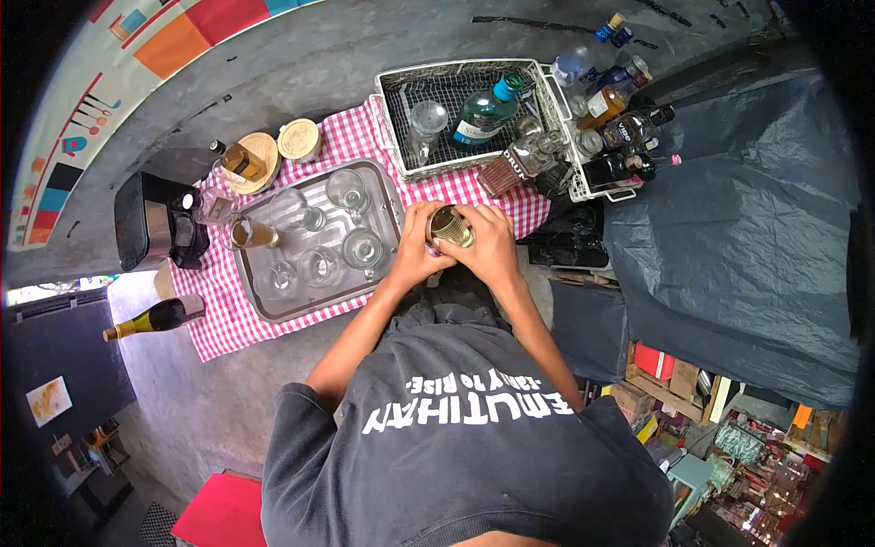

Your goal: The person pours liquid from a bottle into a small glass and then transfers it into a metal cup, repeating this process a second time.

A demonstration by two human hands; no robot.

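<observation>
Between my hands is a small ribbed glass (453,226) with something pale yellow showing in it. My left hand (419,246) wraps its left side, and my right hand (492,244) closes round the right, with fingers curled over the rim. My palms hide its lower part. Just left of my hands lies a grey tray (316,308) on a pink checked cloth (211,314). Several clear glasses stand or lie in it, among them a glass mug (363,249) and a tumbler of amber liquid (253,233).
Beyond my hands, a white wire basket (428,170) holds a green bottle (488,114) and a stemmed glass (426,123). Several bottles crowd its right side. A wine bottle (164,317) lies near the cloth's left edge, and a black appliance (146,223) stands behind it.
</observation>
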